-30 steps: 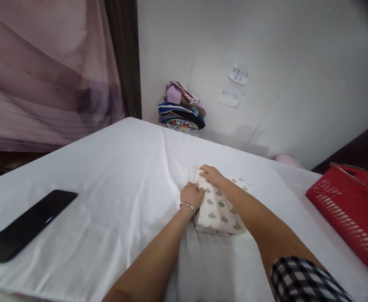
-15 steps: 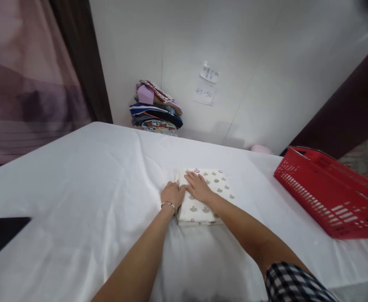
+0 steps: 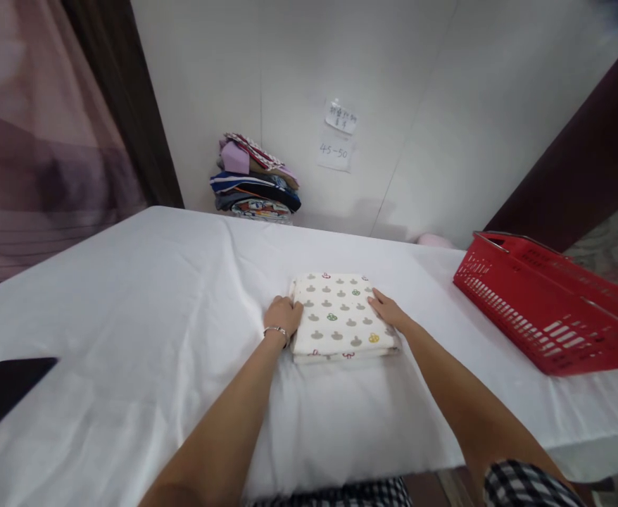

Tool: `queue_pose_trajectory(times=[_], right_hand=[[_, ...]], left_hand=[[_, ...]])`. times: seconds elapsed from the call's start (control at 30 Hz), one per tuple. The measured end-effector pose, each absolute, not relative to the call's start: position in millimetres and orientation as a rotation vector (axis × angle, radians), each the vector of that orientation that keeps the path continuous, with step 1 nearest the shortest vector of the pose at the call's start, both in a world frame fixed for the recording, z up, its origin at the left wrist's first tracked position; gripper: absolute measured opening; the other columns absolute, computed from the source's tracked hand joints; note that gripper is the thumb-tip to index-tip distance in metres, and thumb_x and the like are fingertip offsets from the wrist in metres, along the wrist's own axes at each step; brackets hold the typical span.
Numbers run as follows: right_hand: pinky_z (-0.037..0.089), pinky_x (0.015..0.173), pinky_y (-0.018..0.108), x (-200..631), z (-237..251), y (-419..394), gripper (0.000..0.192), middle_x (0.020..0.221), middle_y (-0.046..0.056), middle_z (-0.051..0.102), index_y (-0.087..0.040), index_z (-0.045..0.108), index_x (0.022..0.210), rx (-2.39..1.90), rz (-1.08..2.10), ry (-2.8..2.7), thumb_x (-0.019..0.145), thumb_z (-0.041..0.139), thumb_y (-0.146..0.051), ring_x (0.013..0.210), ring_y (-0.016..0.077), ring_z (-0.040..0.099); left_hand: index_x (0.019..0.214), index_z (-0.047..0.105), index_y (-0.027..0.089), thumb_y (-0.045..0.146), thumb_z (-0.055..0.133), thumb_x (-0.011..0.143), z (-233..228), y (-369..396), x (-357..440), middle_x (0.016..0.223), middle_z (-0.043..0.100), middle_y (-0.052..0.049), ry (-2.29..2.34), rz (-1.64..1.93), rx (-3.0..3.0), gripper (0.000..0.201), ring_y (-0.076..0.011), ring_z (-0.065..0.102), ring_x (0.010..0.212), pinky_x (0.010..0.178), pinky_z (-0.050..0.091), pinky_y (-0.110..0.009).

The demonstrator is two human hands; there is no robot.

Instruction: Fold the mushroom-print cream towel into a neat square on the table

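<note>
A folded white cloth with grey, red, green and yellow mushroom prints lies on the white-covered table. My left hand, with a bracelet at its wrist, is closed on the cloth's left edge; the thumb rests on top and the other fingers are partly hidden. At the opposite edge, my right hand touches the cloth with its fingers stretched out and slightly apart.
A red plastic basket stands at the table's right side. Several folded clothes are stacked beyond the far edge, by the wall. A black flat object lies at the left. Paper notes hang on the wall.
My right hand has moved from the cloth's left part to its right edge, uncovering the printed top. My left hand stays at the left edge. The view has shifted slightly.
</note>
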State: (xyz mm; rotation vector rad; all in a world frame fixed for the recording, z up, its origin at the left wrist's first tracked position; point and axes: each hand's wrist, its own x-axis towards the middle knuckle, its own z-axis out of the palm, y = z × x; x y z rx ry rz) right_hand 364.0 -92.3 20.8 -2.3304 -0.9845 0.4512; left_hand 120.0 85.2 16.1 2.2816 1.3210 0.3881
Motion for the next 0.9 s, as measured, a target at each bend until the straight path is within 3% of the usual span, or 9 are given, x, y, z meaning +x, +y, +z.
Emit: queue_pose_trajectory(times=[0.27, 0.4, 0.53, 0.73, 0.9], right_hand=[[0.041, 0.094, 0.037, 323, 9, -152, 0.072, 0.128, 0.01, 0.05, -0.019, 0.042, 0.131, -2.208, 0.461, -0.695, 0.07, 0.057, -0.055, 0.114, 0.0251, 0.05], [0.045, 0.088, 0.037, 353, 21, -147, 0.061, 0.118, 0.009, 0.057, -0.017, 0.048, 0.125, -2.155, 0.284, -0.738, 0.071, 0.058, -0.045, 0.103, 0.0248, 0.056], [0.036, 0.096, 0.042, 359, 33, -135, 0.043, 0.117, 0.012, 0.056, -0.014, 0.054, 0.117, -2.302, -0.092, -0.914, 0.079, 0.049, -0.033, 0.11, 0.0263, 0.049], [0.032, 0.096, 0.037, 253, 23, -133, 0.032, 0.113, 0.007, 0.058, -0.022, 0.058, 0.108, -1.896, -0.16, -1.631, 0.082, 0.05, -0.038, 0.109, 0.0232, 0.047], [0.033, 0.085, 0.036, 201, 18, -125, 0.032, 0.097, 0.007, 0.058, -0.018, 0.056, 0.102, -1.901, -0.305, -1.639, 0.08, 0.054, -0.041, 0.094, 0.0216, 0.048]], left_hand=[[0.077, 0.062, 0.016, 0.037, 0.041, 0.078, 19, 85, 120, 0.1, 0.06, -0.012, 1.314, 0.385, 2.225, 0.029, -0.0213, 0.058, 0.087, 0.073, 0.041, -0.029], [0.069, 0.062, 0.018, 0.039, 0.047, 0.075, 20, 68, 123, 0.082, 0.064, -0.007, 1.249, 0.323, 2.192, 0.027, -0.019, 0.059, 0.075, 0.062, 0.04, -0.026], [0.065, 0.06, 0.018, 0.046, 0.049, 0.075, 19, 46, 127, 0.068, 0.063, -0.003, 1.218, 0.3, 2.147, 0.031, -0.0165, 0.058, 0.065, 0.055, 0.037, -0.024], [0.065, 0.061, 0.018, 0.047, 0.051, 0.073, 22, 43, 129, 0.066, 0.062, -0.003, 1.255, 0.306, 2.08, 0.032, -0.0167, 0.058, 0.064, 0.052, 0.036, -0.024], [0.072, 0.064, 0.016, 0.051, 0.052, 0.072, 28, 48, 136, 0.075, 0.066, -0.008, 1.312, 0.308, 2.021, 0.036, -0.0194, 0.061, 0.071, 0.055, 0.039, -0.024]])
